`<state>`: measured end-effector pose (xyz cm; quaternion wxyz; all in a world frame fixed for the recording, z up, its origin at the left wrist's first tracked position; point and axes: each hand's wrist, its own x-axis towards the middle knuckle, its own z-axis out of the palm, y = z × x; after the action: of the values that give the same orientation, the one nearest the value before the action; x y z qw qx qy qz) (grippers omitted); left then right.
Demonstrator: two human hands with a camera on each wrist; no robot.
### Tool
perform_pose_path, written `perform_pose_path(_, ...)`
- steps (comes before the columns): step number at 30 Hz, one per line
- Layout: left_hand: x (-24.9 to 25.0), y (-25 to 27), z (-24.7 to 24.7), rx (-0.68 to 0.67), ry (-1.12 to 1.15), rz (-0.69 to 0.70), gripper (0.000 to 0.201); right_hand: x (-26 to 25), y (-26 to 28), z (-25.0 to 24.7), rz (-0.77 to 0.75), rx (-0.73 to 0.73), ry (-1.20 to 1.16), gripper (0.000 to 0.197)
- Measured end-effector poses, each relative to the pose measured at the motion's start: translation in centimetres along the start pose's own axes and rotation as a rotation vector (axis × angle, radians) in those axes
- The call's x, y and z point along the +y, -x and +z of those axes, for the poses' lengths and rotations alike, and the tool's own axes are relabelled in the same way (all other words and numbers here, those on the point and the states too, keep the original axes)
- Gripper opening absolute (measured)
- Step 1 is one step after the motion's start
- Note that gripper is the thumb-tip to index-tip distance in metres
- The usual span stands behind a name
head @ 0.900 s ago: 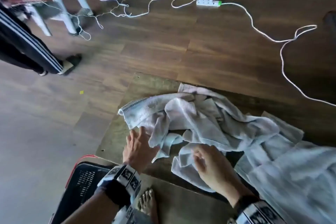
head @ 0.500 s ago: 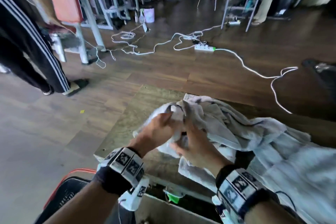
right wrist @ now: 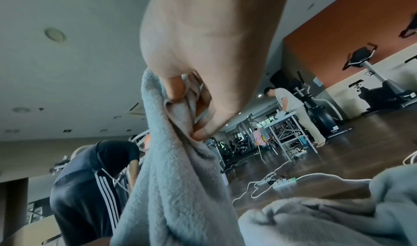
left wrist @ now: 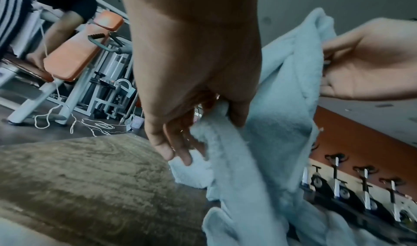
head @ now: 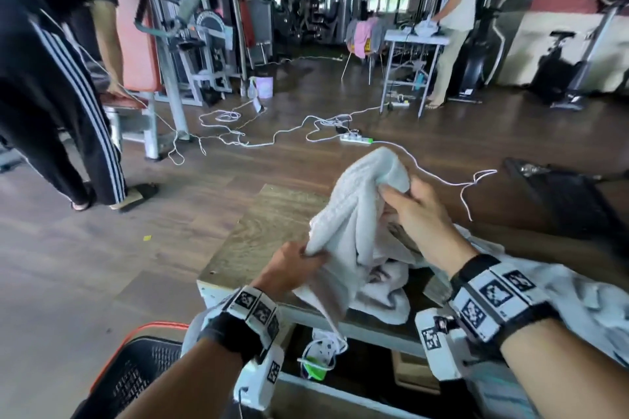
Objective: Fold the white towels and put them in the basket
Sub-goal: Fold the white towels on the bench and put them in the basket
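Towel (head: pixel 354 214) held up over bench (head: pixel 258 231), left hand (head: pixel 292 265) on its lower near edge, right hand (head: pixel 418 211) on its upper end. More towels (head: pixel 531 286) heaped at bench's right end. Basket (head: pixel 136 374) on floor off near left corner. Power strip (head: pixel 355 139) on floor beyond far edge.

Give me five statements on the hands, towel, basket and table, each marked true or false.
1. Both hands grip the same towel. True.
2. The right hand holds it higher than the left hand. True.
3. The held towel is folded flat. False: it hangs bunched.
4. The basket sits on the table. False: it is low at the left, off the table.
5. More towels lie on the table. True.
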<state>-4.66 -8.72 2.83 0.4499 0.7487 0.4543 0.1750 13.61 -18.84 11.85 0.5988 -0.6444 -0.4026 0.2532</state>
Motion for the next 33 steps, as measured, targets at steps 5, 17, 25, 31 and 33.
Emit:
perform_pose_path(5,4.1,1.0,-2.2,0.089,0.172,-0.007,0.033,-0.5,-1.6,-2.2,0.017,0.082,-0.053,0.034)
perform_pose_path(17,12.5,2.3,0.8,-0.073,0.333,0.124,0.040,1.6,4.2,-1.9,-0.124,-0.197,0.406,0.029)
perform_pose_path(25,12.1,2.4,1.2,-0.183,0.268,0.340,0.025,0.9,3.4,-2.2,-0.241,-0.039,0.478,0.013)
perform_pose_path(31,12.0,0.5,0.4,0.071,0.139,0.424,0.025,-0.6,3.2,-3.8,-0.157,0.126,0.486,0.018)
perform_pose_path(33,11.9,0.1,-0.4,0.148,0.104,0.422,0.026,-1.5,3.2,-4.7,-0.150,0.197,0.526,0.011)
